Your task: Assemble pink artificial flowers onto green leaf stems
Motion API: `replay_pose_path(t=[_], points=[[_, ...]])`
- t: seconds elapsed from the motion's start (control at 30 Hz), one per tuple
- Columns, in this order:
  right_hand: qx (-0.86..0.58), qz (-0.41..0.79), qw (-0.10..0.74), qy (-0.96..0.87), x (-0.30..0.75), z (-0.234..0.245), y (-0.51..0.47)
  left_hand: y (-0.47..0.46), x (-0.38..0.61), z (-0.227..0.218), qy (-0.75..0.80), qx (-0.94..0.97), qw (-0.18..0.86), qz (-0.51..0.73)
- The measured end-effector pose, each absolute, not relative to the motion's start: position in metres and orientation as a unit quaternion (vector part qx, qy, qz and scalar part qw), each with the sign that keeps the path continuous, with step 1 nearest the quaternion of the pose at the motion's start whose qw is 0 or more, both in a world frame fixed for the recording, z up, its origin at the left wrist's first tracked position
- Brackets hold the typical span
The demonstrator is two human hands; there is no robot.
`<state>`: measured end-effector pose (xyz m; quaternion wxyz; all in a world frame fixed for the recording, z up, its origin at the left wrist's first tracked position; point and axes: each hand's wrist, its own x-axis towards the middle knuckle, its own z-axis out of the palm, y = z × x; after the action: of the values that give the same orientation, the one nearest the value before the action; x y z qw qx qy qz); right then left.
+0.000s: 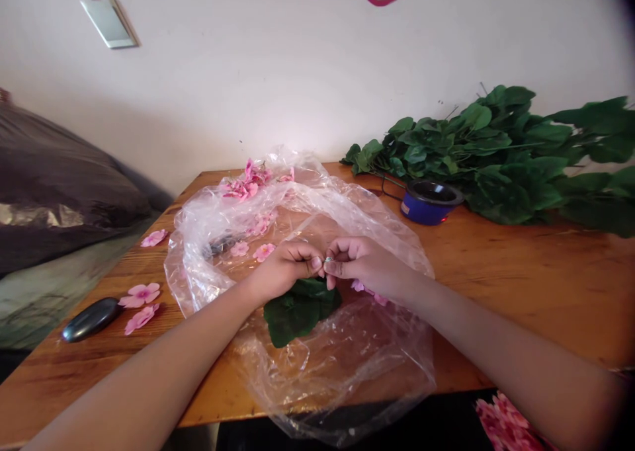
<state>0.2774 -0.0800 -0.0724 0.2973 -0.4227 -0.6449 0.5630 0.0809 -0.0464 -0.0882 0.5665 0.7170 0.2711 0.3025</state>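
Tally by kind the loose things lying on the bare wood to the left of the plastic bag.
Pink flowers: 3
Black oval object: 1
Total: 4

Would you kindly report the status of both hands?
Left hand, right hand pinched together, fingertips meeting. Green fabric leaf under left hand. Crinkled clear plastic bag beneath both.

Both forearms angle inward — left hand point(285, 266) and right hand point(360, 262) curled, fingertips meeting, apparently pinched shut
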Motion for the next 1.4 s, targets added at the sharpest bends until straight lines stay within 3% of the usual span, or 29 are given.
replay_pose_path(t=[0.4,0.77,1.4], points=[[-0.438,0.56,0.307,-0.632,0.275,-0.072,-0.08,-0.045,0.083,-0.092,0.267,0.745,0.519,0.322],[-0.415,0.559,0.337,-0.634,0.275,-0.083,-0.076,-0.059,0.088,-0.084,0.272,0.83,0.346,0.342],[-0.38,0.574,0.36,-0.629,0.273,-0.092,-0.074,-0.059,0.09,-0.086,0.274,0.826,0.351,0.344]])
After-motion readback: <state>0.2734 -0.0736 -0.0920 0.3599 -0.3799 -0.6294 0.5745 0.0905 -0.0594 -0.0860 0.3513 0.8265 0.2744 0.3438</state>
